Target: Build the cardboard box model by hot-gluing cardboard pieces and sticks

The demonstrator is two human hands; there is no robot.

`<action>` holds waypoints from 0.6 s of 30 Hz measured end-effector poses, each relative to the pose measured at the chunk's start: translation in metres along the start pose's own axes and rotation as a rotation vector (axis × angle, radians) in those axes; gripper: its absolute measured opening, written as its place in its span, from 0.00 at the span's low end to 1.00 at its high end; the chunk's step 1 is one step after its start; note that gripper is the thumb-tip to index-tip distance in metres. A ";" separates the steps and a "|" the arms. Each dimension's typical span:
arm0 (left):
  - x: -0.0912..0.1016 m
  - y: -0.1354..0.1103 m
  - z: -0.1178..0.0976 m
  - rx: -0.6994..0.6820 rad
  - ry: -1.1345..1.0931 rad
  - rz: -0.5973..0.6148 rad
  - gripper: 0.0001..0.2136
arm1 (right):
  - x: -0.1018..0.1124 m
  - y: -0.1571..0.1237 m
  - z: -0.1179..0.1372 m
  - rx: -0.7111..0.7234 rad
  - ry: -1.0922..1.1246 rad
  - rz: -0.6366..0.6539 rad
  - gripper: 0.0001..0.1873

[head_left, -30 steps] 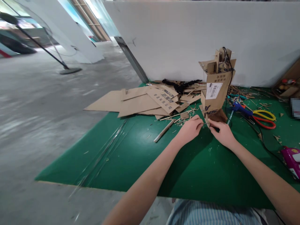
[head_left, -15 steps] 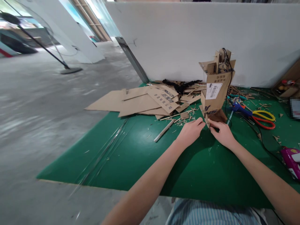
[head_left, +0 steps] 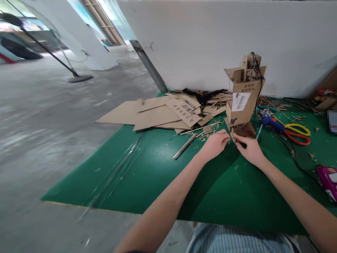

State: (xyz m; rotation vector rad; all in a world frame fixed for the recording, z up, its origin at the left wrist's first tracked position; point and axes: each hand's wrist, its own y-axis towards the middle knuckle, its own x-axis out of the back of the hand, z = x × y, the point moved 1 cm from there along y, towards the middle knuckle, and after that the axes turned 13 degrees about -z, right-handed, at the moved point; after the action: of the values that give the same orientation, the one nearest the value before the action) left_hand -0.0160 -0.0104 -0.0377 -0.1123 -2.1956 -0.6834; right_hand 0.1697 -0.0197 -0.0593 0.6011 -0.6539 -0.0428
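Observation:
A tall brown cardboard box stands upright on the green table, with a white label on its front. A cardboard assembly with a black cable tops it. At its lower front, my right hand is closed, thumb and fingers pinching a small cardboard flap. Just left of that flap my left hand is closed in a pinch. Something thin seems to run from its fingertips to the flap, too small to name. The inside of the box's lower opening is partly hidden by my right hand.
Flat cardboard pieces and wood scraps lie left of the box. A whitish stick rests nearer. At right are a blue glue gun, red-and-yellow-handled scissors, a trailing cable and a magenta device. A white panel stands behind.
My left fingertips have drawn back slightly left from the flap, showing a small gap. My right hand stays at the flap. The view has shifted a little.

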 end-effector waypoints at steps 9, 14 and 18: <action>-0.001 0.009 -0.012 0.062 0.048 0.043 0.12 | -0.004 -0.002 0.002 0.005 0.026 -0.017 0.22; 0.011 0.001 -0.009 0.083 0.054 0.019 0.08 | -0.004 -0.002 0.001 -0.006 0.035 -0.007 0.22; 0.024 -0.008 -0.005 0.145 0.107 0.021 0.07 | -0.002 -0.001 0.002 -0.027 0.047 -0.002 0.22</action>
State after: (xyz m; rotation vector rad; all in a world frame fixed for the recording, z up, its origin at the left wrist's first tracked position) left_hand -0.0309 -0.0233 -0.0206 -0.0231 -2.1298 -0.5047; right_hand 0.1673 -0.0211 -0.0602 0.5756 -0.6060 -0.0394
